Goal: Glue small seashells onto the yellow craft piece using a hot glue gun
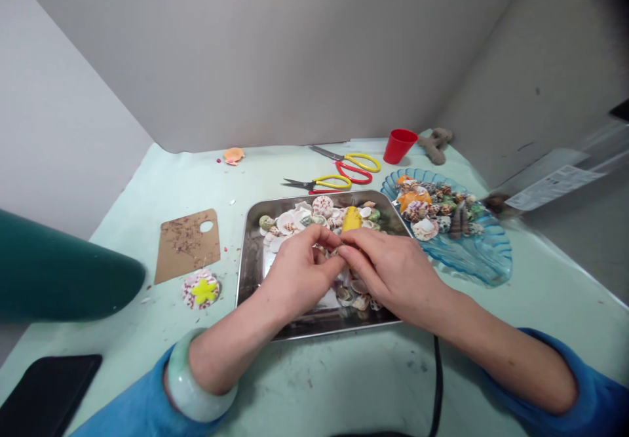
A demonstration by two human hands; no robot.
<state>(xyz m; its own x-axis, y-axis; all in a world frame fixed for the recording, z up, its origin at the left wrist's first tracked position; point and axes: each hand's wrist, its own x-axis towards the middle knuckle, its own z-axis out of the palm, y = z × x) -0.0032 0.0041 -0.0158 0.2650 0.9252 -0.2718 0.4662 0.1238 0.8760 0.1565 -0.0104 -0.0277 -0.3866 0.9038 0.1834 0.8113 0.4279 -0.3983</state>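
My left hand (299,268) and my right hand (393,268) meet over a steel tray (248,260) that holds several seashells (299,217) and a yellow piece (352,218). Both hands have fingers curled and pinched together at a small item between the fingertips; it is too small and hidden to name. A pale green bangle (194,384) sits on my left wrist. Both forearms wear blue sleeves.
A blue glass dish (472,253) of shells lies right of the tray. Two scissors (339,168), a red cup (399,145), a cardboard piece (187,244), a shell disc with a yellow star (201,289), a black phone (44,394) and a dark green object (59,273) are around. A black cable (436,384) runs to the near edge.
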